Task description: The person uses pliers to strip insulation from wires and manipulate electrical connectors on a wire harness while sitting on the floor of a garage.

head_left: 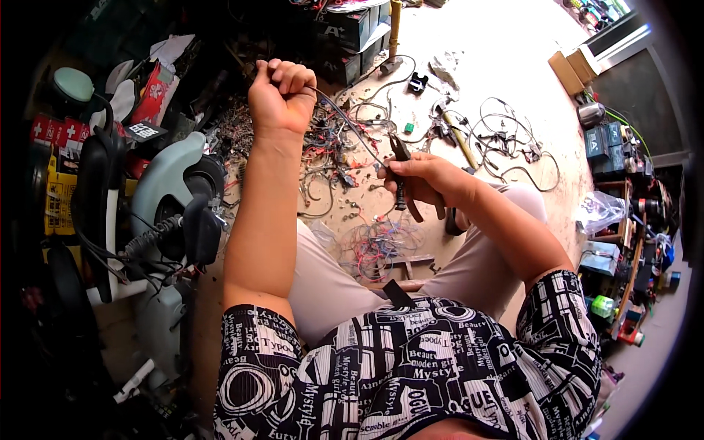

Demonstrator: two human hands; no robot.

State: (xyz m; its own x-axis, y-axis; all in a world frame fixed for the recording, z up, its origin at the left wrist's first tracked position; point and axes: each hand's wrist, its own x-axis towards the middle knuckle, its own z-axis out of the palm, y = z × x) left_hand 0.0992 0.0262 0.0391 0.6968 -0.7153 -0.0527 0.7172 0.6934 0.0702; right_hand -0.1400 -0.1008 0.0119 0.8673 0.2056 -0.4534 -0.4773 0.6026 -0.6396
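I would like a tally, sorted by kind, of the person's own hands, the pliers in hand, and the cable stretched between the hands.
Hands: 2 (left hand, right hand)
Pliers: 1 (in the right hand)
Cable: 1 (dark, running from the left hand to the right)
Total: 4

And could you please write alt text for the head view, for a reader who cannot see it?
A bare left hand holds a dark cable stretching toward the right hand, which grips pliers. Tangled wires lie on the pale floor, and dark boxes stand stacked beyond.
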